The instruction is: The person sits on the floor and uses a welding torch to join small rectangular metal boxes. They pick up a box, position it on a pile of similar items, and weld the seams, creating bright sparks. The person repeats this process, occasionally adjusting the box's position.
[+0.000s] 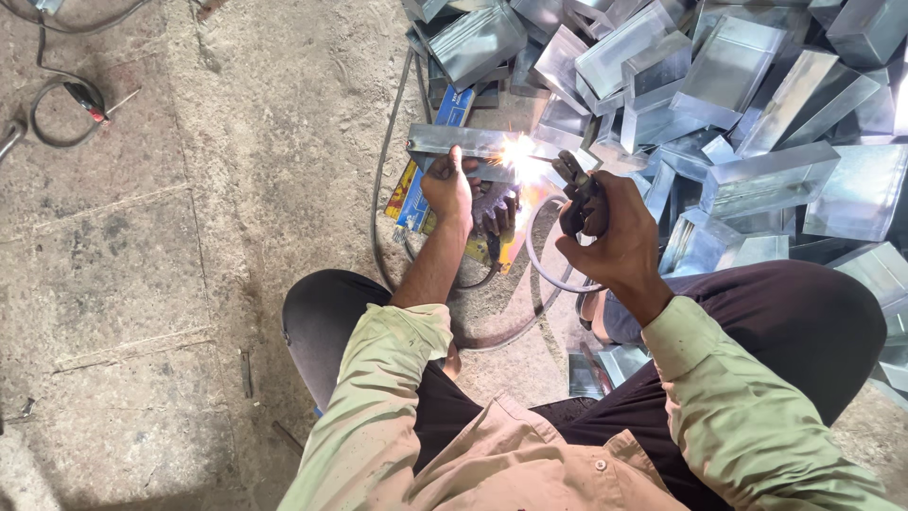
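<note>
I squat on a concrete floor. My left hand [447, 187] grips a folded sheet-metal box piece [454, 142] and holds it level just above the floor. My right hand [605, 227] is closed on a dark welding electrode holder [574, 180], its tip touching the right end of the piece. A bright white welding spark [521, 151] glows at that contact point. A grey cable [544, 270] loops down from the holder toward my knees.
A large heap of shiny sheet-metal boxes [719, 85] fills the upper right. A blue and yellow flat packet [421, 189] lies under the workpiece. Another cable with a red-tipped clamp [80, 99] lies at the upper left on the concrete floor [189, 284].
</note>
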